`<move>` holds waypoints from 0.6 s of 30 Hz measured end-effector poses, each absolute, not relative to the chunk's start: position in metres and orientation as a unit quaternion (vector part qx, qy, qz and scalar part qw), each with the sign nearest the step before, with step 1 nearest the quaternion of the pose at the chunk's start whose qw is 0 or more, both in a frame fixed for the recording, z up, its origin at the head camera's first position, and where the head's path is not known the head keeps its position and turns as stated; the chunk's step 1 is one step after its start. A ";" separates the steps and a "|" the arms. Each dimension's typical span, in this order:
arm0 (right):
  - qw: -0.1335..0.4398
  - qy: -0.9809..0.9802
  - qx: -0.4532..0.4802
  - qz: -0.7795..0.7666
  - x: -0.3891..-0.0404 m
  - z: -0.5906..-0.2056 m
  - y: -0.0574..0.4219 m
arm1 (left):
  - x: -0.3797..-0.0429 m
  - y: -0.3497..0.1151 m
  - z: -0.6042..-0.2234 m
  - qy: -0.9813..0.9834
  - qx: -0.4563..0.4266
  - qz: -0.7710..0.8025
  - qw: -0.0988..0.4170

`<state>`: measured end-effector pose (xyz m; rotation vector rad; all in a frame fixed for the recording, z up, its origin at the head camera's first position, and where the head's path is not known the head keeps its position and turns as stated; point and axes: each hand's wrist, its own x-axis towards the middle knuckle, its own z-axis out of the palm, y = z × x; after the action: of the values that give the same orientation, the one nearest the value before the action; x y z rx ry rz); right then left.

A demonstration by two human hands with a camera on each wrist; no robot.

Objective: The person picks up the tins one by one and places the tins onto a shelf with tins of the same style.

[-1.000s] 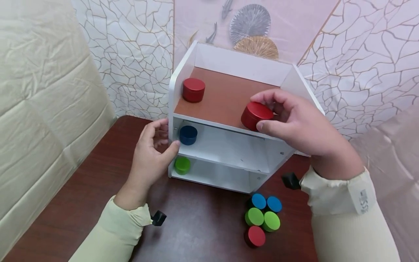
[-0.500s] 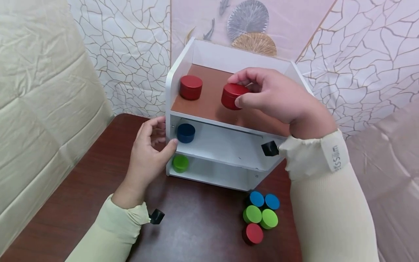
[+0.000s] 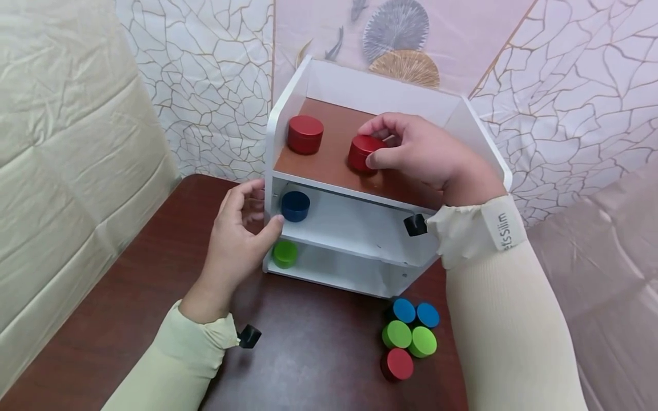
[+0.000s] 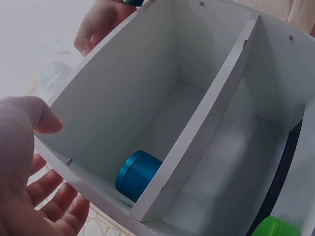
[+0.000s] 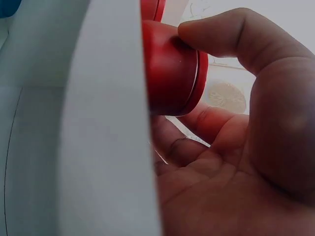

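Thumb and fingers of my right hand (image 3: 424, 151) hold a red round lidded tin (image 3: 362, 153) at the top of a small white shelf unit (image 3: 354, 228). The tin is upright at the brown top board; whether it touches cannot be told. In the right wrist view, the thumb presses near the lid seam of the red tin (image 5: 172, 73). My left hand (image 3: 236, 237) grips the unit's left side panel, thumb at the front edge, fingers outside. Another red tin (image 3: 305, 135) stands left on top, a dark blue tin (image 3: 295, 206) on the middle shelf, a green tin (image 3: 285, 254) below.
On the dark wooden table (image 3: 308, 354), right of the unit's front, several tins stand grouped: two blue tins (image 3: 403, 311), two green tins (image 3: 397, 334) and one red tin (image 3: 398, 365). Raised white panels edge the top board. Patterned cloth (image 3: 205, 103) hangs behind.
My right hand has carried the red tin leftward from the top board's right front, then slightly lower over the last half second. My left hand has stayed at the side panel.
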<state>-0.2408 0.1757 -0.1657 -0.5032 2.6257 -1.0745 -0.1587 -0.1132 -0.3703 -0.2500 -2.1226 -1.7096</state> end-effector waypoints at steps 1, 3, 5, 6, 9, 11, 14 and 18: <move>0.132 0.901 -0.170 -0.375 -0.241 -0.167 0.177 | -0.159 -0.113 -0.370 -0.760 -0.090 -0.611 0.201; 0.138 0.897 -0.165 -0.386 -0.241 -0.168 0.178 | -0.159 -0.113 -0.370 -0.761 -0.092 -0.610 0.202; 0.144 0.893 -0.160 -0.394 -0.240 -0.169 0.180 | -0.159 -0.112 -0.370 -0.760 -0.094 -0.611 0.201; 0.147 0.892 -0.160 -0.397 -0.240 -0.169 0.180 | -0.159 -0.112 -0.370 -0.760 -0.095 -0.611 0.201; 0.147 0.892 -0.166 -0.394 -0.240 -0.169 0.181 | -0.159 -0.112 -0.370 -0.759 -0.095 -0.611 0.203; 0.151 0.890 -0.167 -0.397 -0.239 -0.168 0.180 | -0.159 -0.112 -0.370 -0.759 -0.094 -0.611 0.206; 0.159 0.886 -0.165 -0.402 -0.238 -0.168 0.179 | -0.159 -0.112 -0.370 -0.756 -0.092 -0.615 0.206; 0.164 0.891 -0.159 -0.392 -0.238 -0.170 0.178 | -0.159 -0.112 -0.370 -0.754 -0.091 -0.617 0.206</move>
<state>-0.2383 0.1784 -0.1697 -0.4540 2.5397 -1.1180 -0.1587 -0.1118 -0.3699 -0.2533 -2.1008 -1.7207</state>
